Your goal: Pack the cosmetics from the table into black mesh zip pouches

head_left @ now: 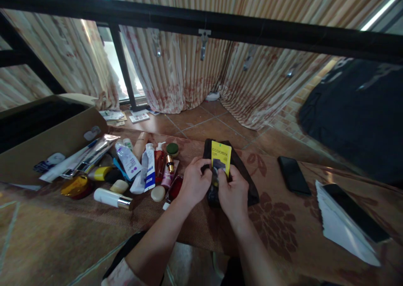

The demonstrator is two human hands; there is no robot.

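Upright over a dark pouch [252, 192] is a yellow packet [221, 153] with dark lettering across its top. My right hand [233, 189] grips the packet's lower part, thumb on its front. Just left of it, my left hand [195, 181] is closed, with fingers curled at the edge of the dark pouch; what sits between those fingers is hidden. Close by on the left lie a red pump bottle [160, 162], a pink tube [170, 173] and a jar with a green lid [172, 148].
More toiletries spread leftward, including a white bottle [108, 197], a white-and-blue tube [150, 168] and an amber container [75, 187]. A cardboard box [53, 137] stands far left. On the right are a black phone [293, 175], white paper [343, 231] and a second dark phone-like slab [357, 212].
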